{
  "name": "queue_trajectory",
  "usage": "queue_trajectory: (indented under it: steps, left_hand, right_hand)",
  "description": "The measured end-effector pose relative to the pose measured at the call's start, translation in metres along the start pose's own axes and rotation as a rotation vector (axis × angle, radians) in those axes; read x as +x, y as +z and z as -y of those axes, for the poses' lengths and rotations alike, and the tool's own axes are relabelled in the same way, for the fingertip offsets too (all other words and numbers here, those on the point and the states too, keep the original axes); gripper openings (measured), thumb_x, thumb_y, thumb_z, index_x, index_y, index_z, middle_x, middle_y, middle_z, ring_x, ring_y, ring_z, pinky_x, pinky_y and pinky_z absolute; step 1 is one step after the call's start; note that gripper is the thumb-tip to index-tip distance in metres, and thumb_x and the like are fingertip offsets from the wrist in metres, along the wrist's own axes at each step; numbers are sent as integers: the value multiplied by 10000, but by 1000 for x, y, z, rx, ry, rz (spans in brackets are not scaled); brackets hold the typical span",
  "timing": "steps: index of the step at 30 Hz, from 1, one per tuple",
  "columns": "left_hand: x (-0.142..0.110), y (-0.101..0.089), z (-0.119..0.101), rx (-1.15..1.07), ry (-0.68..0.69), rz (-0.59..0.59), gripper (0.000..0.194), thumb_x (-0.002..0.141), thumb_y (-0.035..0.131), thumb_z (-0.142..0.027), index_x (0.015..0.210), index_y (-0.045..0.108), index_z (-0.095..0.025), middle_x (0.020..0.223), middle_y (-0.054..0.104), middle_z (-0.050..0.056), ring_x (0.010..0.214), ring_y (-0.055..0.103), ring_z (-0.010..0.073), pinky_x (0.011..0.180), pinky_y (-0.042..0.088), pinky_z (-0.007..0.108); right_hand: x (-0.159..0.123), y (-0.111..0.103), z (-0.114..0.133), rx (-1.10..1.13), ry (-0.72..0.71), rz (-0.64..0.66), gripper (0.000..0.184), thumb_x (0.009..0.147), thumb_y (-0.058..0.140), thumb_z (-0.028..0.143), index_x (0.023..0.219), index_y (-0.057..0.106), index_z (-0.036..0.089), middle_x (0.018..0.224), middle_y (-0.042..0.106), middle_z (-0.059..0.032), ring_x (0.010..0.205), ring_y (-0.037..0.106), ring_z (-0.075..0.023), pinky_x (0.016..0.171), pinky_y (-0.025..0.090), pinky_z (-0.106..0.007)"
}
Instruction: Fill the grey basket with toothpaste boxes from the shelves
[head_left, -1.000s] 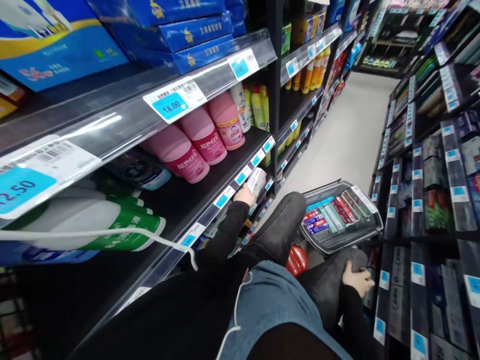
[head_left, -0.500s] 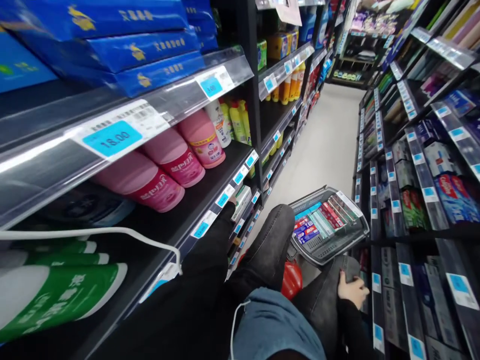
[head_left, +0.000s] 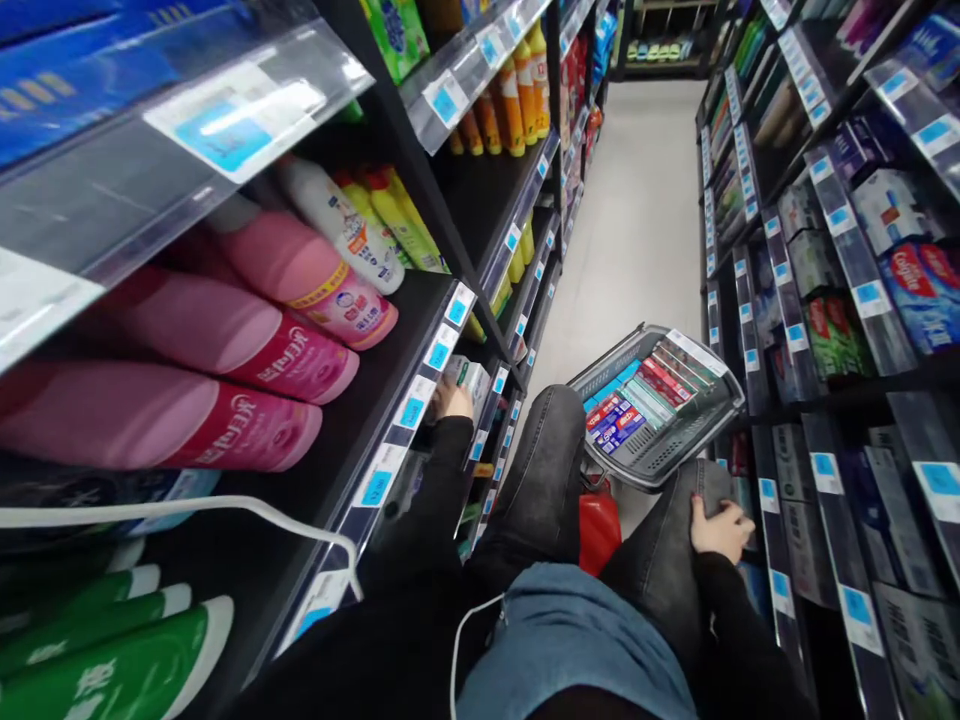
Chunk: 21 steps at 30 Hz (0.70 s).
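Left hand [head_left: 454, 402]: just left of centre frame, below the labelled shelf edge [head_left: 411, 412], against a white box [head_left: 472, 376]. Its fingertips are obscured. From my position I cannot tell how far the fingers open or whether they grip the box, whose left part is covered.

Right hand [head_left: 721, 530]: lower right, resting on the right knee, fingers loosely bent and spread, grasping nothing.

Basket [head_left: 664, 450]: right of centre, near both knees. It contains packaged boxes [head_left: 616, 425]; their small print is illegible. A red object [head_left: 598, 532] between the legs is partly covered and unidentifiable.

Left side: upper parts of the pink bottles [head_left: 300, 365] are concealed beneath the upper shelf. The white cable [head_left: 225, 508] is cut off by the frame edge.

Clearance: pale floor [head_left: 637, 200] extends from the basket to upper centre, between both shelf rows.
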<state>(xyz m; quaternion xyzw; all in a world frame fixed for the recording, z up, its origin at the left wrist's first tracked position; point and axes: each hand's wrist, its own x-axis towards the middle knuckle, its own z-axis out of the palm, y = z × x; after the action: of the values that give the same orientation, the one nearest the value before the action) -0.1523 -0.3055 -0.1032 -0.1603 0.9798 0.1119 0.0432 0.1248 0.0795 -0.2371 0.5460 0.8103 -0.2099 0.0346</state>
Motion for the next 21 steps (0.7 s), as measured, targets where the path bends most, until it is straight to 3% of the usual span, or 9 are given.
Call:
queue_trajectory:
  steps: [3, 6, 8, 10, 12, 16, 18, 21]
  left_hand:
    - [-17, 27, -18, -52, 152, 6, 470, 968, 371, -242, 1385, 423, -32, 1404, 464, 222, 1302, 397, 337, 1105, 288, 450]
    - [-44, 48, -56, -150, 432, 155, 424, 946, 440, -309, 1325, 506, -130, 1341, 553, 142, 1257, 443, 283, 1100, 304, 387]
    - [-51, 60, -92, -143, 569, 319, 409, 900, 532, -357, 1275, 558, -196, 1328, 577, 107, 1252, 450, 298, 1086, 318, 422]
    - [-47, 73, -135, -114, 653, 493, 406, 860, 594, -405, 1225, 599, -227, 1279, 614, 100, 1212, 494, 319, 1058, 342, 467]
    - [-33, 88, -180, -106, 704, 626, 428, 844, 614, -446, 1212, 609, -228, 1218, 648, 103, 1134, 565, 307, 1017, 390, 449]
    - [6, 126, -256, -140, 785, 688, 471, 869, 585, -488, 1259, 581, -225, 1241, 643, 95, 1141, 591, 264, 994, 425, 351]
    - [22, 145, -278, -160, 787, 691, 473, 910, 528, -483, 1290, 556, -202, 1259, 634, 106, 1149, 592, 257, 983, 437, 341]
    - [35, 166, -292, -66, 749, 667, 439, 953, 477, -413, 1309, 527, -160, 1263, 624, 127, 1149, 589, 256, 981, 437, 344]
  right_hand:
    - [-4, -1, 3, -94, -84, -90, 619, 849, 501, 534, 1246, 531, 60, 1250, 460, -279, 1158, 470, -411, 933, 405, -499]
    - [-6, 0, 15, -229, -458, -148, 394, 885, 479, 354, 1130, 611, 75, 1241, 507, -246, 1199, 434, -385, 988, 345, -488]
    - [-6, 8, 32, -304, -728, -10, 284, 889, 452, 231, 1058, 644, 107, 1167, 578, -193, 1144, 489, -323, 985, 354, -428]
    - [-2, 24, 56, -364, -851, 180, 268, 902, 414, 167, 1016, 652, 119, 1067, 628, -161, 1047, 550, -270, 941, 384, -369]
    - [8, 50, 84, -397, -809, 340, 282, 915, 394, 140, 1042, 645, 110, 1061, 643, -166, 1032, 572, -255, 921, 397, -351]
    - [44, 120, 124, -356, -434, 637, 289, 886, 480, 98, 1134, 626, 81, 1170, 629, -213, 1125, 574, -271, 927, 407, -354]
    - [68, 159, 132, -330, -268, 730, 272, 896, 505, 119, 1124, 630, 40, 1119, 650, -229, 1063, 617, -267, 877, 437, -340]
    - [102, 212, 133, -301, -92, 812, 314, 936, 512, 223, 1113, 625, -11, 1064, 664, -234, 996, 648, -260, 823, 469, -347]
